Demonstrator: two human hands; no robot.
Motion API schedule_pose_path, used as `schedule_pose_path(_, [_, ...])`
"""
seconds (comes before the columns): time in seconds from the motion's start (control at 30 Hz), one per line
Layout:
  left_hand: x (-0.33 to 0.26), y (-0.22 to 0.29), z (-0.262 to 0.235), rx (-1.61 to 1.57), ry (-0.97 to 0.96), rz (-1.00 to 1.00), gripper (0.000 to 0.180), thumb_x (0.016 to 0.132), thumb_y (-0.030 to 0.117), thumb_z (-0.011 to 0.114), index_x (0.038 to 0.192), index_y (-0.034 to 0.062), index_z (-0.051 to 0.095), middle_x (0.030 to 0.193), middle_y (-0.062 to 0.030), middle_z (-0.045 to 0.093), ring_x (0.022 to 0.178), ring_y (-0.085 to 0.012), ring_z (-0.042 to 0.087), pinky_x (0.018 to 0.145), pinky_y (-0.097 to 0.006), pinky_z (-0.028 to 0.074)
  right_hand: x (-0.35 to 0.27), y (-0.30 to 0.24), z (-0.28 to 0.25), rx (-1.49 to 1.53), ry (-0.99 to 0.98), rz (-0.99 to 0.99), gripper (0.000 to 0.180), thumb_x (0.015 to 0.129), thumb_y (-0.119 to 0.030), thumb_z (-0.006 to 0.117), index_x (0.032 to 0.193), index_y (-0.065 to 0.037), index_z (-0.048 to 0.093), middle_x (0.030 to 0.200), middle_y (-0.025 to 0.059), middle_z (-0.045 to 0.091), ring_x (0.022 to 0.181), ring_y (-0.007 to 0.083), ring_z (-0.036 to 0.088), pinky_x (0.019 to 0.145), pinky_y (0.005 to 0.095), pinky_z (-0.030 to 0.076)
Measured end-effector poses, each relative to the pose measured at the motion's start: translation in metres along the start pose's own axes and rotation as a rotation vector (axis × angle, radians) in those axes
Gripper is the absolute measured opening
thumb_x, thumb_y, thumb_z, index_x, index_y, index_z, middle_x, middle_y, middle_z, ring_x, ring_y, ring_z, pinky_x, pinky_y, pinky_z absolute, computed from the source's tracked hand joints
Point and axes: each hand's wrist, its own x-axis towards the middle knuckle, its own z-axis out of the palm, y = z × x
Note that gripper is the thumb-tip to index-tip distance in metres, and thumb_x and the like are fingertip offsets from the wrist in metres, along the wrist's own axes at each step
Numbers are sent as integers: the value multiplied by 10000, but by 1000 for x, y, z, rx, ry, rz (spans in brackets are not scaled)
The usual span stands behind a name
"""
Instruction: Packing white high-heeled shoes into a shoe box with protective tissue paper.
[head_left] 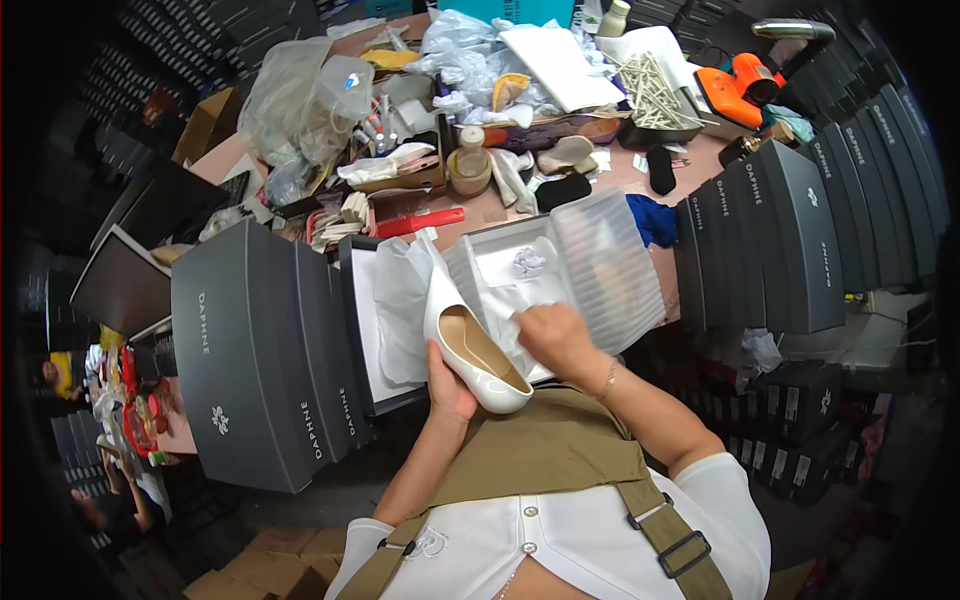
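Observation:
My left hand (449,388) grips a white pointed-toe pump (480,352) by its side, its toe directed away from me and its beige insole showing. Close to the shoe's right side is my right hand (562,343), fingers closed; a blurred white bit shows at the fingertips, too unclear to name. Behind the hands lies an open shoe box (513,232) with a white inside and a crumpled paper ball (528,263). White tissue paper (398,330) lies in a dark box part (358,320) left of the shoe. A translucent ribbed sheet (612,270) spreads over the box's right side.
Dark grey shoe boxes stand in rows at left (235,350) and right (765,240). Across the pink table are a jar (470,165), a red-handled tool (422,222), plastic bags (310,110), a box of white sticks (655,92) and an orange tool (735,88).

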Motion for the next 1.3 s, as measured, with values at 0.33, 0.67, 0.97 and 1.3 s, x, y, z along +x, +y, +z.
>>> schedule_pose_path(0.33, [5, -43, 3, 171, -189, 55, 653, 979, 554, 290, 1421, 75, 269, 1426, -124, 359, 1301, -268, 385, 1084, -423, 331, 22, -6, 48, 483, -641, 167, 532, 970, -460, 355, 1286, -45, 460, 1189, 218, 537, 1204, 381, 429, 1017, 571, 274])
schedule_pose_path(0.67, [46, 39, 14, 455, -302, -155, 638, 941, 585, 394, 1343, 89, 410, 1217, -119, 561, 1121, -260, 553, 966, -408, 446, 21, -37, 32, 435, -708, 145, 665, 976, -527, 270, 1120, 83, 491, 1128, 253, 509, 1148, 399, 452, 1058, 594, 187])
schedule_pose_path(0.97, [46, 50, -17, 450, -135, -222, 660, 909, 594, 445, 1215, 11, 500, 1105, -165, 606, 1017, -301, 616, 898, -417, 495, 29, -28, 79, 742, -662, 174, 653, 980, -506, 261, 966, 40, 619, 928, 257, 613, 961, 390, 547, 928, 560, 300])
schedule_pose_path(1.3, [49, 36, 17, 453, -282, -98, 493, 977, 467, 423, 1181, 27, 511, 1014, -124, 626, 889, -205, 630, 789, -345, 532, -7, -31, -24, 467, -375, 174, 356, 899, -309, 483, 1110, -60, 627, 1406, 231, 380, 1304, 372, 352, 1011, 549, 311])
